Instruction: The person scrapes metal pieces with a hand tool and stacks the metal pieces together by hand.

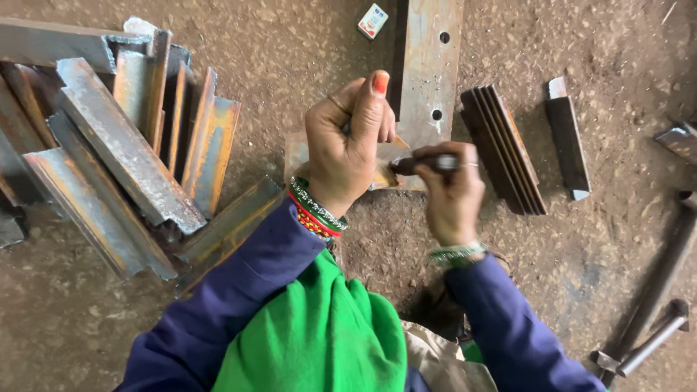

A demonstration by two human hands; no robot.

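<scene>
- Rusty, flat steel piece sits in your left hand, fingers curled tight round it, thumb up.
- Dark, slim marker lies level, its long axis left-right and its tip probably touching the piece; your right hand is fisted around it.
- Angle irons, rough and rust-streaked, lie heaped on the dirt floor towards its left edge.

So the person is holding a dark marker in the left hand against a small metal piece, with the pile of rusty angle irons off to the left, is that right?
Not quite. The head view shows the marker in the right hand; the left hand holds the small metal piece. The pile of rusty angle irons does lie to the left.
</scene>
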